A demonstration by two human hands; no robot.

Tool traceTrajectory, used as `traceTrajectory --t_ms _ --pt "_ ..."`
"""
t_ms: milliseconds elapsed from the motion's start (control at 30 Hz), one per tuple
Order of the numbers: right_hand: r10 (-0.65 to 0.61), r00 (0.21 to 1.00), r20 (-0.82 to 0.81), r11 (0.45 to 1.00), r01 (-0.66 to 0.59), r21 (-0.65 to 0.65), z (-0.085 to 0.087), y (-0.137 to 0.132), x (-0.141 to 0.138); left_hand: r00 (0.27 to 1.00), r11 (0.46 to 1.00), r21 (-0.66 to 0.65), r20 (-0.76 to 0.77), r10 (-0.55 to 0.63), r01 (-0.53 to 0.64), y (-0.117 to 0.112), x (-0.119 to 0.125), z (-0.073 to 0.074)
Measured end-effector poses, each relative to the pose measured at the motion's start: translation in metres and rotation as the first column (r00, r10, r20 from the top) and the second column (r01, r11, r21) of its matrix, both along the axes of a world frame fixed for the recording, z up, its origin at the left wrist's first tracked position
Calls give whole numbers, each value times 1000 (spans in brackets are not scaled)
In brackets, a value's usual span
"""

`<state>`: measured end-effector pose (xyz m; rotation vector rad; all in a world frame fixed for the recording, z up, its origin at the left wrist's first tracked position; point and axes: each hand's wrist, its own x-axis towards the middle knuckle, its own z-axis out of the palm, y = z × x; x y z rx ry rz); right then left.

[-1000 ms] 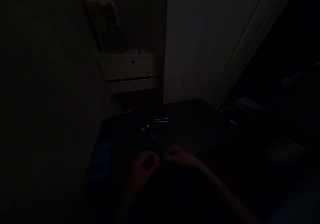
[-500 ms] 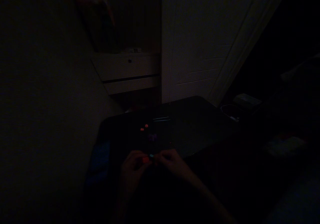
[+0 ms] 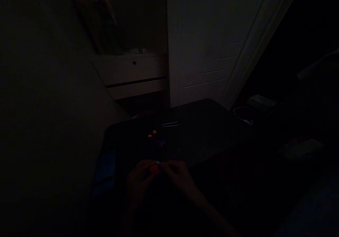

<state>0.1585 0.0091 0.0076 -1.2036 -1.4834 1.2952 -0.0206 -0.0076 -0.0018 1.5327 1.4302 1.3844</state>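
The room is very dark. My left hand and my right hand meet over the near edge of a dark table, fingers pinched together. Between the fingertips sits a small red piece with a bit of teal at its right end; I cannot make out what it is. Two small orange-red pieces lie on the table beyond the hands, with a faint purple piece just nearer.
A thin pale stick-like object lies at the table's far side. Behind stand a light drawer unit and a white door. A blue patch shows at the table's left. A box and white cable lie on the right.
Both hands have drifted slightly left and nearer, still pinched on the small red piece. The view has shifted a little; the pieces on the table stay put.
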Motion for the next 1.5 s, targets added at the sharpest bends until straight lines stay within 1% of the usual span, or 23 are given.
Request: traceTrajectory --t_ms 67,133,200,267,333,433,500,567,633,733,800,867,1000,1100,1200,1267,1400,1433,1500 --pt "-7 1000 -21 1000 7 2 1 -4 -1 999 999 24 -46 28 -27 0 1 1" --pt "-16 999 -30 1000 16 0 0 -8 -4 990 994 83 -117 76 -67 -1 3 2" --pt "-25 1000 -9 1000 25 12 0 -12 -7 976 984 143 -178 129 -104 -2 6 3" --pt "-34 999 29 999 33 37 -1 -13 -8 966 976 178 -198 164 -129 -3 9 1" --pt "-35 997 67 998 32 51 0 -13 -8 969 977 170 -188 163 -132 -3 12 -2" --pt "-28 994 107 998 21 63 4 -12 -5 978 988 74 -149 143 -133 -3 13 -6" --pt "-32 992 123 997 23 73 6 -12 -4 982 991 40 -135 130 -125 -3 11 -6" --pt "-38 992 118 997 30 70 7 -12 -3 985 994 57 -139 100 -93 -2 9 -5" --pt "-42 996 79 997 38 62 7 -12 -2 984 995 82 -161 72 -59 -1 7 -3" --pt "-55 998 -20 998 55 18 6 -12 -3 977 994 103 -201 67 -47 -1 6 -2" --pt "-51 997 -62 998 49 -36 6 -12 -3 969 989 136 -232 88 -58 -2 7 -3" --pt "-45 995 -84 996 39 -76 6 -12 -4 956 978 196 -267 125 -73 -4 10 -5" --pt "-54 990 -129 988 35 -150 6 -12 -5 926 920 384 -316 208 -76 -8 16 -6" --pt "-30 988 -151 977 -2 -212 5 -11 -4 898 877 480 -373 232 -27 -8 18 -5" --pt "7 988 -155 963 -48 -263 4 -10 -2 873 860 510 -428 234 20 -8 18 -5" --pt "25 987 -159 957 -70 -281 4 -10 -1 870 855 518 -432 239 22 -8 18 -4" --pt "63 985 -158 945 -109 -308 6 -12 0 882 869 495 -414 224 12 -7 18 -5" --pt "64 985 -160 946 -111 -306 8 -12 0 884 874 485 -414 218 12 -7 18 -5" --pt "30 986 -163 959 -74 -274 10 -12 1 883 879 476 -414 220 4 -7 18 -5"
